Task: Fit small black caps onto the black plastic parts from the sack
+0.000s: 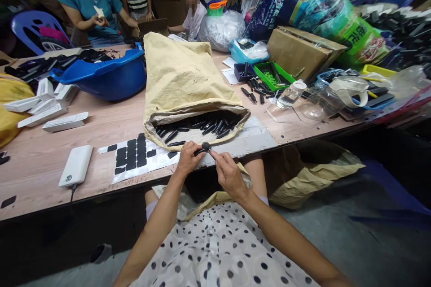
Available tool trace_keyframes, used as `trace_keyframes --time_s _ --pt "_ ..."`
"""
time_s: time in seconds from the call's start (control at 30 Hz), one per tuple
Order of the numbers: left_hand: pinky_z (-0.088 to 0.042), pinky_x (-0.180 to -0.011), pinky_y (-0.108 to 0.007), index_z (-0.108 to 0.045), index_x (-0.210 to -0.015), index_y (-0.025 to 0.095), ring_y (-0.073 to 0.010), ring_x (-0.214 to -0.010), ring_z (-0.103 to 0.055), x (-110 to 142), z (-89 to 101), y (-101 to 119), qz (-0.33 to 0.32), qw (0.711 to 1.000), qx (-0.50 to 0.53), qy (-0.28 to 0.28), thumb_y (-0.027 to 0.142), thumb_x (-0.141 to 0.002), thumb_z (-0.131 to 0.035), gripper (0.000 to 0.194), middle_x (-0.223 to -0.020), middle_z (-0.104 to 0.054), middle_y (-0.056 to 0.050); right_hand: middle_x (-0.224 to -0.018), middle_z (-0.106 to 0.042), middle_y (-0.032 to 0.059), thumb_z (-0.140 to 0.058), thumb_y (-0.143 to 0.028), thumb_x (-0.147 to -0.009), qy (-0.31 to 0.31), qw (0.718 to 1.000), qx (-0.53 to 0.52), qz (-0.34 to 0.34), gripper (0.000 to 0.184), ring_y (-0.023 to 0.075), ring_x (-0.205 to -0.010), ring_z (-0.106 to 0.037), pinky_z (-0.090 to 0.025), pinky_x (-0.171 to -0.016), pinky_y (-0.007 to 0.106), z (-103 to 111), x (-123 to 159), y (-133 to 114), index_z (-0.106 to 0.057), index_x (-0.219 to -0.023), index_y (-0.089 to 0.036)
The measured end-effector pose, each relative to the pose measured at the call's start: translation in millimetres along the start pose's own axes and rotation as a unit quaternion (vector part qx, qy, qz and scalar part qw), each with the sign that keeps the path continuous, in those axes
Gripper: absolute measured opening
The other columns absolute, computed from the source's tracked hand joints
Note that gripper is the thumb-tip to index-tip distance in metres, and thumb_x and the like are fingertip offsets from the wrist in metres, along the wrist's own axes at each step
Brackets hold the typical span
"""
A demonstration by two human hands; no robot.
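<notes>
Work table in a crowded room. The wood-grain tabletop (104, 122) bears, at centre, a beige woven sack (188, 71) lying on its side, its mouth toward the wearer and slender black tapered pieces (218, 126) within. Left of it stand a blue plastic basin (114, 78) and slim white cardboard boxes (65, 122); right, a bright green plastic tray (257, 71) and a brown cardboard carton (299, 54). Co-workers occupy the far side, one in a turquoise top (97, 18).

At the front edge, just before the sack's mouth, the left hand (188, 158) holds a small black piece with a round end (205, 145) between thumb and fingers. The right hand (230, 175) has its fingertips narrowed against that end; whether they grip it or a thin item cannot be told. Wood grain shows between the white boxes and a pale sheet of black stickers (136, 154), which lies along the front edge.

The sack's depth is shaded, the basin's interior mostly hidden by its wall. Co-workers' heads are pixelated; a yellow bag (15, 107) is cut off at left.
</notes>
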State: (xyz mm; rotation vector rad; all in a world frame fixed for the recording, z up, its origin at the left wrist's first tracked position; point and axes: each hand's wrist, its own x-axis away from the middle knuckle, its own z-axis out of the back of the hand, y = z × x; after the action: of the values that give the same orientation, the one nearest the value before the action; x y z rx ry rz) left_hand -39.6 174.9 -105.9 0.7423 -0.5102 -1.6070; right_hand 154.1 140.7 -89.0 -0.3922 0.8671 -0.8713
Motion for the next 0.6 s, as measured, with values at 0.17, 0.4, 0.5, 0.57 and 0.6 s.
trace_keyframes --time_s 0.17,0.4,0.5,0.57,0.6 --pt "-0.044 -0.094 -0.039 -0.076 -0.092 0.023 -0.0201 -0.088 -0.057 -1 1.1 2 0.008 1.0 0.002 -0.001 0.024 -0.082 -0.069 0.012 -0.084 -0.063 -0.003 -0.087 -0.058 0.0086 -0.035 -0.017 -0.101 -0.013 1.0 0.017 -0.023 0.044 0.0173 -0.079 -0.061 -0.055 -0.075 0.027 3 -3 2 -0.066 -0.133 -0.018" --pt "-0.046 -0.093 -0.039 -0.077 -0.094 0.023 -0.0207 -0.088 -0.058 0 -0.7 -2 0.0 1.0 -0.005 0.016 0.025 -0.081 -0.071 0.014 -0.084 -0.064 -0.004 -0.09 -0.059 0.0087 -0.036 -0.018 -0.102 0.003 0.999 -0.003 -0.041 0.043 0.0165 -0.079 -0.062 -0.055 -0.075 0.027 7 -4 4 -0.064 -0.135 -0.018" --pt "-0.046 -0.095 -0.04 -0.077 -0.093 0.022 -0.0206 -0.087 -0.058 0 -0.4 -1 0.0 1.0 -0.002 0.019 0.026 -0.081 -0.07 0.015 -0.083 -0.065 -0.004 -0.088 -0.059 0.0085 -0.036 -0.018 -0.101 0.006 0.999 0.004 -0.046 0.043 0.0177 -0.08 -0.062 -0.054 -0.076 0.028 7 -3 7 -0.066 -0.132 -0.017" --pt "-0.045 -0.096 -0.041 -0.076 -0.092 0.022 -0.0206 -0.086 -0.058 1 0.3 0 -0.001 1.0 0.002 0.023 0.026 -0.08 -0.069 0.015 -0.084 -0.065 -0.004 -0.093 -0.061 0.0098 -0.036 -0.021 -0.102 0.043 0.997 0.011 -0.058 0.042 0.0185 -0.086 -0.062 -0.054 -0.082 0.029 14 -6 9 -0.066 -0.132 -0.018" --pt "-0.045 -0.097 -0.042 -0.076 -0.092 0.021 -0.0207 -0.085 -0.058 1 0.6 1 -0.003 1.0 0.002 0.024 0.026 -0.078 -0.069 0.016 -0.084 -0.065 -0.004 -0.096 -0.062 0.0107 -0.037 -0.023 -0.103 0.067 0.995 0.024 -0.069 0.042 0.0193 -0.09 -0.062 -0.054 -0.085 0.03 19 -9 11 -0.065 -0.132 -0.018"
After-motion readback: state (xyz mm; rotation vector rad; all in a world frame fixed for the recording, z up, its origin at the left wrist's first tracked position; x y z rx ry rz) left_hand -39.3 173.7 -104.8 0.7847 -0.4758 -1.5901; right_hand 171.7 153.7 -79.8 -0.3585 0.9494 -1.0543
